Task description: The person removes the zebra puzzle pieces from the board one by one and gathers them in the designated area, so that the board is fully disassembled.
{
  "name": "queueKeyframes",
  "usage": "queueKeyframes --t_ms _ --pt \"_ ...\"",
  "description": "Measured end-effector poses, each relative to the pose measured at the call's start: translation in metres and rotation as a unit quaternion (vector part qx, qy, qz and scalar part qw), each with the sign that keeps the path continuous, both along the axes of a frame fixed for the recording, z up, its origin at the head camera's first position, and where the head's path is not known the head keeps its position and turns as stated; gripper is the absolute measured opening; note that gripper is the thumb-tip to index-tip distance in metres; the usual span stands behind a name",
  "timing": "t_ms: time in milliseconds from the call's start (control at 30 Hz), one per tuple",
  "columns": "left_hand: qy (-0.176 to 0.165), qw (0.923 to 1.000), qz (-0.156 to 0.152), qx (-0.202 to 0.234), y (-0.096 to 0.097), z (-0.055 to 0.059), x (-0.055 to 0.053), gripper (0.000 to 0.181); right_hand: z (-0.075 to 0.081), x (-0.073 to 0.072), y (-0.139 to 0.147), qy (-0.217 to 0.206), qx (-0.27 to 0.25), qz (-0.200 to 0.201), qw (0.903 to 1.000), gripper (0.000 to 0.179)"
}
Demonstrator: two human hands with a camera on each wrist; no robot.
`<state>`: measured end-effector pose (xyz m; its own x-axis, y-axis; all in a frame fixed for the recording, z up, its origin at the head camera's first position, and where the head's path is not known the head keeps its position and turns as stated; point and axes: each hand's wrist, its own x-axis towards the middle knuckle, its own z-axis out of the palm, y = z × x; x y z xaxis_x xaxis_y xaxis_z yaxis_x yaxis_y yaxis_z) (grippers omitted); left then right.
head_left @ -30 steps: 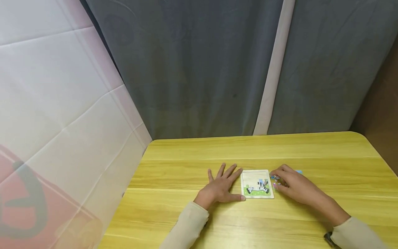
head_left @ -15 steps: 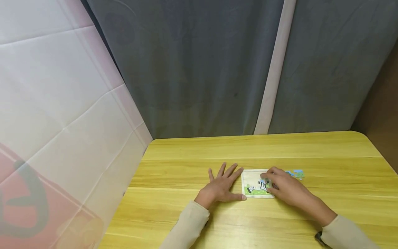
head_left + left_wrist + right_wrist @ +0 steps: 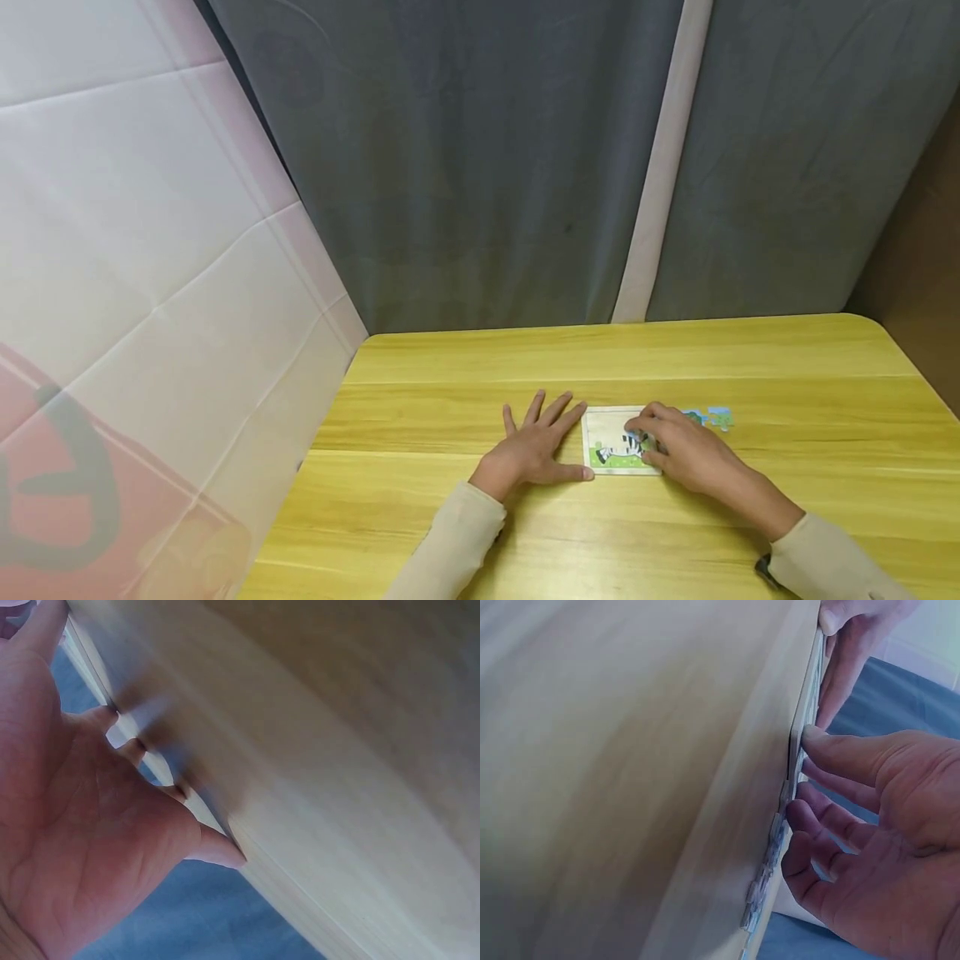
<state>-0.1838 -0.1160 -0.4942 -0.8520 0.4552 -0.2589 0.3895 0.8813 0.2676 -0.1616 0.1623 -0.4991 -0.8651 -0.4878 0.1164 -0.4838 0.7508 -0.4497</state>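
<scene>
A small square jigsaw board (image 3: pixel 615 412) with a pale frame lies on the wooden table. Zebra and green grass pieces fill its lower part; its upper part shows bare wood. My left hand (image 3: pixel 528 454) rests spread at the board's left side, its thumb on the lower left corner. My right hand (image 3: pixel 693 450) reaches over the right side, thumb and index finger pinching a zebra puzzle piece (image 3: pixel 634 438), largely hidden by the fingers. In the right wrist view, the right thumb (image 3: pixel 821 746) sits at the board's rim.
Several loose blue and green puzzle pieces (image 3: pixel 720 418) lie on the table (image 3: pixel 465 358) to the right of the board, partly behind the right hand. A grey curtain (image 3: pixel 480 167) hangs behind the table, and a white printed cloth (image 3: pixel 150 250) stands at the left.
My right hand has moved left from the loose pieces onto the right part of the board, uncovering blue pieces behind it. The left hand has stayed in place.
</scene>
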Motion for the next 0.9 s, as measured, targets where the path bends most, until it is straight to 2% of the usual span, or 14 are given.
queueKeyframes --t_ms 267,900 --pt "0.004 1.0 -0.002 0.0 -0.0001 0.0003 0.0 0.104 -0.0003 -0.0017 0.0006 0.001 -0.008 0.007 0.9999 0.042" --pt "0.004 1.0 -0.002 -0.003 0.0001 -0.0008 -0.0014 0.103 0.001 -0.0075 0.002 -0.042 -0.051 0.005 0.9978 0.043"
